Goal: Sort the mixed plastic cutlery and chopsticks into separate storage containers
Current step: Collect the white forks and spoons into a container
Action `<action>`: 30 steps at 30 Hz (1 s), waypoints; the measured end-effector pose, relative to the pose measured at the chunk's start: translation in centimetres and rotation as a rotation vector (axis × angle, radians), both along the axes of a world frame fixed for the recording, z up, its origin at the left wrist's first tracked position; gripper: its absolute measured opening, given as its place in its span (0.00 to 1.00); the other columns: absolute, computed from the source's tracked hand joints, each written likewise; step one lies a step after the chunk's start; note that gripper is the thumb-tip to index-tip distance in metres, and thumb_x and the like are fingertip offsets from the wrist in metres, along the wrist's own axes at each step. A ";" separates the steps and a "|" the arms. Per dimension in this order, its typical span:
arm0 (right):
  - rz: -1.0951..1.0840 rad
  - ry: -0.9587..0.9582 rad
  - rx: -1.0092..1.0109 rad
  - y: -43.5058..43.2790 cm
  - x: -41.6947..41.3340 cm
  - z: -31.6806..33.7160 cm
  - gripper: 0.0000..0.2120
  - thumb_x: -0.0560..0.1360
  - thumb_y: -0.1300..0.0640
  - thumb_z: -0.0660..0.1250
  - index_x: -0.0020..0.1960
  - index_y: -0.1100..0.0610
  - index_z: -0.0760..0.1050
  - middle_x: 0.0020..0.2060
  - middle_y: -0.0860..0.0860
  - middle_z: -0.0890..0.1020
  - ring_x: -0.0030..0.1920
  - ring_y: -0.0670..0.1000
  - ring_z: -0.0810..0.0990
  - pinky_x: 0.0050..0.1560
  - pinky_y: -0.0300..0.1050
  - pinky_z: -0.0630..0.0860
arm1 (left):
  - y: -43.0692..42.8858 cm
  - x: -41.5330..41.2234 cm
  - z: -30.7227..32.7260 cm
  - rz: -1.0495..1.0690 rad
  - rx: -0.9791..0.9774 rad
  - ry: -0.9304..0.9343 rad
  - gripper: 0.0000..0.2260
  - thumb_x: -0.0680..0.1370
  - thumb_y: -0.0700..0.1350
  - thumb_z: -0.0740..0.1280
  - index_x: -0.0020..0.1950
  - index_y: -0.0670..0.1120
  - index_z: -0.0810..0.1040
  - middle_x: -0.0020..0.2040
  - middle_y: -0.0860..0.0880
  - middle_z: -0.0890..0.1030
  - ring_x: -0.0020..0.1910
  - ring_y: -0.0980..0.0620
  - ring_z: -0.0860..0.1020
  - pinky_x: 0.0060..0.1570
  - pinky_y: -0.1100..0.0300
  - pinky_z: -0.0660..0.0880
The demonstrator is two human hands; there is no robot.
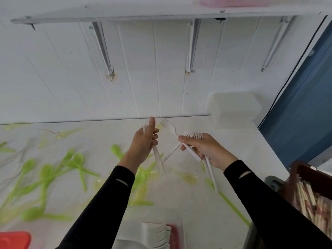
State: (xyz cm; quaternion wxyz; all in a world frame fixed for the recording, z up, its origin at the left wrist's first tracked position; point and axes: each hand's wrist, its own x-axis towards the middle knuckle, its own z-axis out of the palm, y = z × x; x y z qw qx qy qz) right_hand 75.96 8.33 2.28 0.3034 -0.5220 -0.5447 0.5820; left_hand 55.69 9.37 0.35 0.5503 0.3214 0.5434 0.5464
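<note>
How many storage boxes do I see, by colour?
Red: 2, the red box near left and the red tray under white forks.
White: 1, the white tub by the wall.
Pink: 1, the pink tub on the shelf.
Brown: 1, the brown crate of chopsticks.
Total: 5

Food-service prep room: white counter [179, 209], bracketed wall shelf [125, 13], bulk chopsticks [309, 200].

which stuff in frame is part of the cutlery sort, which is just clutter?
Job:
- white plastic forks bunched in right hand
- white plastic cutlery gripped in left hand
- scattered green plastic spoons
- red-edged tray of white forks
- brown box of wooden chopsticks
- possibly red plastic bin, white lidded box

Lying about:
- pink tub
- metal shelf brackets
- blue panel
</note>
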 end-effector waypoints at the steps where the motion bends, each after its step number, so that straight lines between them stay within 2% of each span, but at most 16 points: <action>1: 0.021 0.002 0.000 0.0 -0.2 0.1 0.16 0.73 0.47 0.73 0.46 0.61 0.83 0.38 0.51 0.85 0.26 0.45 0.67 0.23 0.36 0.62 | -0.2 0.1 0.0 -0.079 0.009 -0.023 0.19 0.75 0.61 0.66 0.47 0.45 0.75 0.42 0.51 0.76 0.34 0.56 0.68 0.32 0.65 0.66; 4: 0.129 -0.010 -0.034 -0.5 -0.3 0.0 0.14 0.73 0.47 0.74 0.46 0.59 0.82 0.39 0.51 0.85 0.25 0.46 0.64 0.24 0.37 0.60 | -0.6 0.9 -0.2 -0.223 0.061 0.005 0.17 0.73 0.57 0.72 0.50 0.44 0.78 0.42 0.52 0.81 0.36 0.56 0.71 0.34 0.66 0.69; 6: 0.182 -0.005 -0.069 -0.6 -0.2 -0.2 0.12 0.74 0.50 0.73 0.48 0.59 0.81 0.36 0.48 0.83 0.26 0.46 0.61 0.25 0.38 0.58 | -0.7 1.3 -0.4 -0.227 0.054 0.006 0.12 0.77 0.51 0.69 0.55 0.44 0.78 0.44 0.52 0.84 0.37 0.57 0.74 0.38 0.66 0.72; 9: 0.099 0.037 -0.049 -0.3 0.0 -0.4 0.11 0.76 0.53 0.72 0.51 0.60 0.81 0.34 0.48 0.78 0.26 0.45 0.61 0.25 0.37 0.58 | -0.5 0.7 -0.9 -0.167 0.060 -0.063 0.10 0.82 0.47 0.63 0.60 0.44 0.78 0.51 0.51 0.85 0.46 0.56 0.80 0.50 0.62 0.75; 11: 0.017 0.050 -0.004 0.0 0.5 -0.5 0.09 0.76 0.54 0.71 0.50 0.60 0.82 0.31 0.48 0.75 0.25 0.45 0.61 0.24 0.36 0.58 | -0.5 -0.1 -0.9 -0.084 0.080 -0.169 0.10 0.83 0.45 0.62 0.59 0.42 0.77 0.50 0.49 0.85 0.48 0.52 0.82 0.55 0.57 0.77; 12: 0.003 0.052 0.012 0.1 0.8 -0.5 0.08 0.77 0.55 0.71 0.49 0.60 0.83 0.30 0.48 0.74 0.25 0.45 0.60 0.24 0.37 0.58 | -0.5 -0.3 -0.9 -0.045 0.090 -0.212 0.09 0.82 0.44 0.62 0.57 0.41 0.77 0.46 0.48 0.84 0.44 0.52 0.82 0.52 0.56 0.79; 13: 0.008 0.061 0.022 0.2 0.9 -0.4 0.07 0.77 0.56 0.70 0.48 0.59 0.83 0.31 0.49 0.77 0.25 0.45 0.60 0.24 0.37 0.58 | -0.6 -0.4 -0.8 -0.024 0.093 -0.230 0.08 0.82 0.44 0.64 0.55 0.40 0.77 0.41 0.48 0.83 0.38 0.53 0.81 0.46 0.58 0.80; 14: 0.025 0.074 0.023 0.0 1.0 -0.4 0.08 0.77 0.56 0.70 0.48 0.60 0.83 0.36 0.50 0.83 0.25 0.45 0.60 0.25 0.37 0.58 | -0.8 -0.3 -0.5 -0.027 0.088 -0.209 0.08 0.81 0.46 0.66 0.52 0.41 0.77 0.38 0.49 0.80 0.33 0.55 0.77 0.40 0.61 0.79; 16: 0.053 0.087 -0.002 -0.3 0.6 -0.4 0.08 0.77 0.55 0.70 0.49 0.59 0.82 0.42 0.51 0.86 0.26 0.46 0.60 0.25 0.37 0.57 | -1.4 0.4 -0.3 -0.104 0.080 -0.120 0.12 0.76 0.51 0.68 0.48 0.42 0.77 0.35 0.50 0.79 0.30 0.56 0.74 0.33 0.64 0.76; 19: 0.102 0.080 -0.018 -1.0 -0.6 -0.7 0.11 0.76 0.54 0.72 0.52 0.61 0.80 0.38 0.52 0.84 0.26 0.46 0.60 0.25 0.38 0.55 | -2.1 1.6 -0.4 -0.314 0.105 0.002 0.20 0.70 0.59 0.68 0.48 0.42 0.79 0.39 0.49 0.80 0.33 0.55 0.73 0.31 0.66 0.71; 21: 0.140 0.102 -0.009 -1.4 -1.1 -0.8 0.13 0.76 0.54 0.72 0.54 0.63 0.78 0.38 0.52 0.83 0.25 0.46 0.59 0.26 0.40 0.54 | -2.1 1.9 -0.7 -0.407 0.171 0.089 0.23 0.70 0.61 0.71 0.45 0.40 0.77 0.36 0.45 0.77 0.31 0.53 0.73 0.30 0.65 0.67; 24: 0.170 0.092 0.012 -1.8 -1.1 -0.3 0.07 0.77 0.55 0.70 0.48 0.60 0.78 0.28 0.45 0.80 0.25 0.46 0.59 0.26 0.38 0.55 | -1.7 1.5 -0.7 -0.367 0.181 0.115 0.21 0.71 0.55 0.77 0.39 0.42 0.70 0.30 0.46 0.72 0.28 0.52 0.69 0.30 0.63 0.64; 26: 0.176 0.104 0.018 -1.8 -1.1 -0.3 0.06 0.77 0.55 0.70 0.46 0.59 0.77 0.25 0.43 0.77 0.25 0.45 0.59 0.27 0.38 0.56 | -1.9 1.4 -0.4 -0.442 0.152 0.114 0.17 0.73 0.55 0.74 0.40 0.43 0.74 0.31 0.47 0.74 0.31 0.52 0.70 0.34 0.62 0.64; 27: 0.182 0.115 0.008 -1.8 -1.2 -0.4 0.08 0.76 0.55 0.71 0.47 0.60 0.78 0.27 0.45 0.78 0.25 0.46 0.59 0.27 0.38 0.55 | -2.2 1.6 -0.2 -0.498 0.126 0.097 0.17 0.72 0.57 0.73 0.43 0.43 0.77 0.34 0.46 0.75 0.34 0.50 0.71 0.38 0.60 0.65; 30: 0.183 0.114 -0.032 -1.7 -1.4 -0.7 0.17 0.74 0.53 0.74 0.55 0.64 0.79 0.40 0.64 0.81 0.25 0.46 0.60 0.26 0.39 0.55 | -2.8 2.0 -0.3 -0.535 0.066 0.011 0.19 0.73 0.57 0.71 0.53 0.42 0.83 0.47 0.39 0.75 0.47 0.43 0.72 0.51 0.53 0.71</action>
